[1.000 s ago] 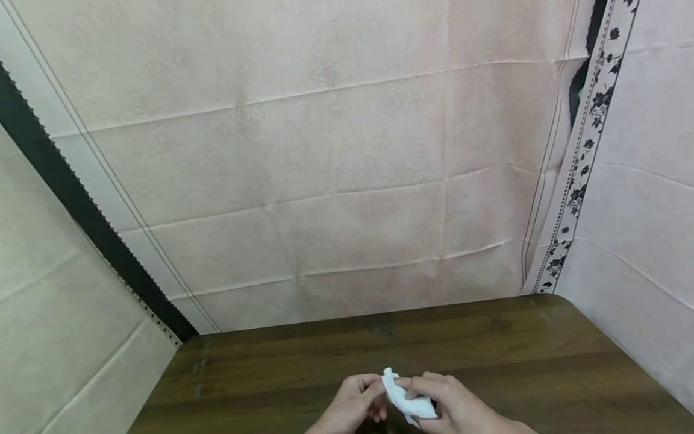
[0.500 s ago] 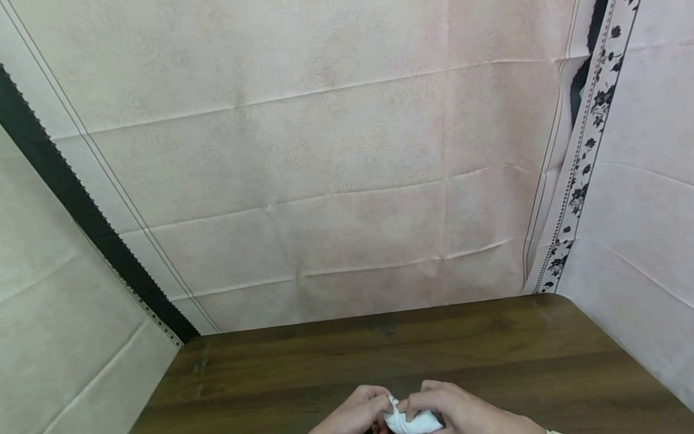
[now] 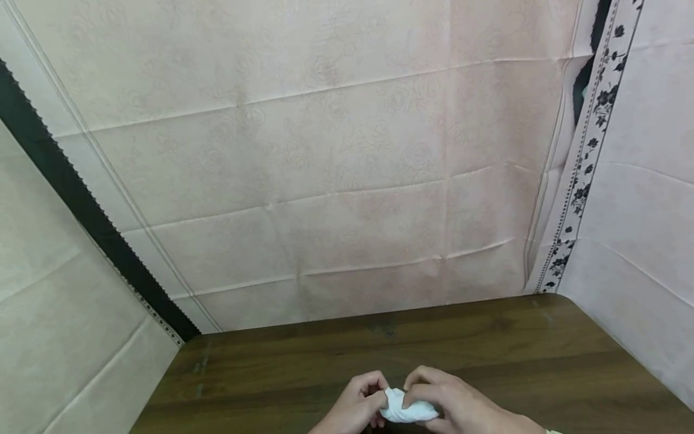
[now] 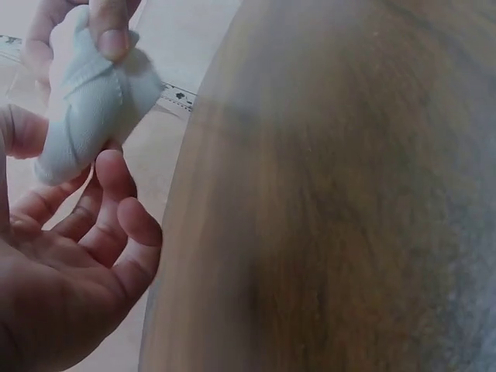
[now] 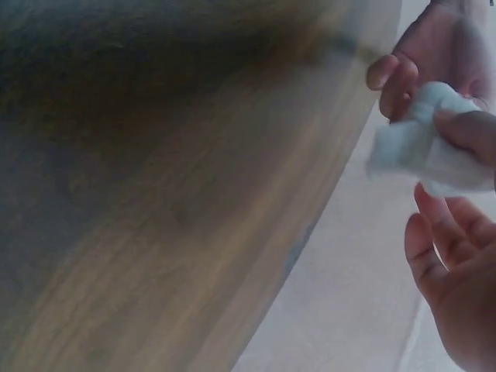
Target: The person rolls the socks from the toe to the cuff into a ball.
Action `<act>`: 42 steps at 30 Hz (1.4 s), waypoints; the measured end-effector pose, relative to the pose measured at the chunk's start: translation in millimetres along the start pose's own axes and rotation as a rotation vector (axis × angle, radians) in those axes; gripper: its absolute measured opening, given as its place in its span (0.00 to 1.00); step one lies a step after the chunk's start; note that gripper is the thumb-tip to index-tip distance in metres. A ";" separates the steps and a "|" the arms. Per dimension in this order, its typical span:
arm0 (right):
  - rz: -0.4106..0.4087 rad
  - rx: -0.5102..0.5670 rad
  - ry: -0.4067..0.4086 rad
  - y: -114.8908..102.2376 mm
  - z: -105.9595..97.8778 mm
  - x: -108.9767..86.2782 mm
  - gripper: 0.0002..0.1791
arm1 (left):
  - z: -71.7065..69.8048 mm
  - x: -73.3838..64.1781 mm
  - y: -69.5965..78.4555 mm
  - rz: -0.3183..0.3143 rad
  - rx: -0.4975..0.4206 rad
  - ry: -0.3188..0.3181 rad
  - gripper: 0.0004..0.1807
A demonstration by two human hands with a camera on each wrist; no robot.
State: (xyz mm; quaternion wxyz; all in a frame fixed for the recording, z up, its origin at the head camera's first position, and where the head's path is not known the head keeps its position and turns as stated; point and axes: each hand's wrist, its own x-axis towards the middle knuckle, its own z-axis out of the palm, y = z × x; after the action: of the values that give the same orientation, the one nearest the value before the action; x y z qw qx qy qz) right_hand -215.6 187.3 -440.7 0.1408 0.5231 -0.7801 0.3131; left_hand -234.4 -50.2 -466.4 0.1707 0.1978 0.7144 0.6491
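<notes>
A small white knit bundle (image 3: 406, 408), rolled up like a sock, is held between both hands over the near part of the wooden table. My left hand (image 3: 355, 405) pinches its left end with thumb and fingertips. Round the other end, my right hand (image 3: 458, 402) grips with the thumb and curled fingers. In the left wrist view, diagonal folds and a seam show on the white knit bundle (image 4: 97, 101), and the right thumb presses on its top. The right wrist view shows the white knit bundle (image 5: 434, 147) slightly blurred, with the lower fingers of my right hand (image 5: 465, 287) spread under it.
The brown wooden table (image 3: 325, 349) stretches out ahead of the hands. Pale patterned cloth (image 3: 352, 181) hangs behind it, and more light sheets stand at the left and right. Both wrist views show the table's near edge, with a pale floor (image 5: 333, 302) beyond it.
The bundle has gone from a longer, tilted shape to a shorter one lying nearly level. Both hands dipped, then rose slightly, and the right fingers have shifted their hold on it.
</notes>
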 end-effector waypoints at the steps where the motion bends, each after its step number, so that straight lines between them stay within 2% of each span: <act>1: -0.002 -0.025 0.019 0.3 0.4 -0.9 0.23 | 0.3 0.4 0.4 0.007 0.005 0.013 0.06; 4: -0.017 -0.098 0.070 1.5 1.8 -2.6 0.26 | 2.1 1.5 0.5 0.014 -0.006 0.049 0.04; 7: -0.024 -0.132 0.101 2.4 2.8 -3.6 0.28 | 3.4 2.1 0.5 0.009 -0.051 0.061 0.10; 11: -0.021 -0.134 0.111 2.7 3.3 -5.6 0.30 | 1.7 1.0 -0.4 0.021 -0.078 0.001 0.18; 14: 0.003 -0.124 0.104 2.0 3.2 -7.1 0.31 | -0.1 0.0 -1.5 0.041 -0.072 -0.031 0.16; 18: 0.060 -0.177 0.110 0.7 2.9 -7.7 0.33 | -0.6 0.2 -2.1 0.038 -0.094 0.001 0.13; 20: 0.093 -0.246 0.144 0.0 3.1 -7.1 0.33 | -0.3 0.2 -1.6 0.033 -0.116 0.029 0.13; 24: 0.231 -0.322 0.248 -2.0 3.0 -6.1 0.28 | -0.1 0.1 -0.4 0.047 -0.157 0.082 0.13; 26: 0.344 -0.268 0.254 -2.7 1.0 -5.9 0.21 | -0.6 0.1 -0.3 0.074 -0.164 0.092 0.13; 28: 0.454 -0.177 0.219 -2.2 -1.8 -5.2 0.16 | -1.6 0.2 -0.3 0.106 -0.163 0.091 0.13; 31: 0.601 0.013 0.156 -0.7 -5.1 -4.9 0.10 | -2.7 0.0 0.1 0.160 -0.137 0.087 0.13; 33: 0.662 0.146 0.141 0.5 -5.4 -4.8 0.07 | -3.0 -0.1 0.8 0.195 -0.120 0.090 0.13; 37: 0.716 0.399 0.151 1.6 -4.1 -5.2 0.02 | -4.0 0.5 1.9 0.250 -0.100 0.087 0.14; 42: 0.665 0.707 0.170 4.3 -1.1 -5.4 0.13 | -6.4 0.4 2.4 0.262 -0.082 0.056 0.15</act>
State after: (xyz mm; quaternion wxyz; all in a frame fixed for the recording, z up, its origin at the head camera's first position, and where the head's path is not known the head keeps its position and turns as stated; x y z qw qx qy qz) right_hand -217.4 193.0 -444.2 -0.0898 0.2341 -0.7366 0.6282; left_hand -237.8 -55.3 -463.4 0.0726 0.2641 0.6599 0.6996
